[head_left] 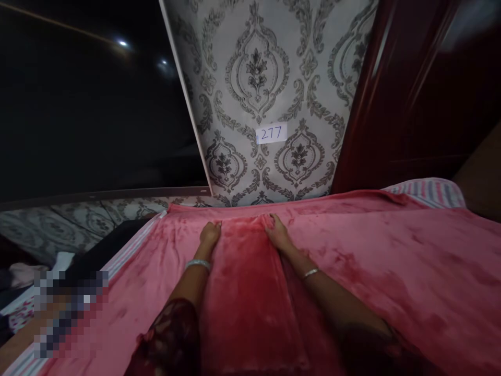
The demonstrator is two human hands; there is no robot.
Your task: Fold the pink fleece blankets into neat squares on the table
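A long red plush cloth [250,292], folded into a strip, lies in front of me on a pink plush bedspread [364,250]. My left hand [210,234] is closed at the strip's far left corner, with the fingers curled at its edge. At the far right corner, my right hand [277,232] pinches the cloth between thumb and fingers. The far edge between both hands is slightly bunched. The near end of the strip reaches down toward my body, between my forearms.
Behind the bed is a patterned wall [256,68] with a paper label [271,133] reading 277. A large dark television [90,104] hangs at left, and a dark red glossy panel [415,94] stands at right. Striped fabric [434,190] shows at the far right.
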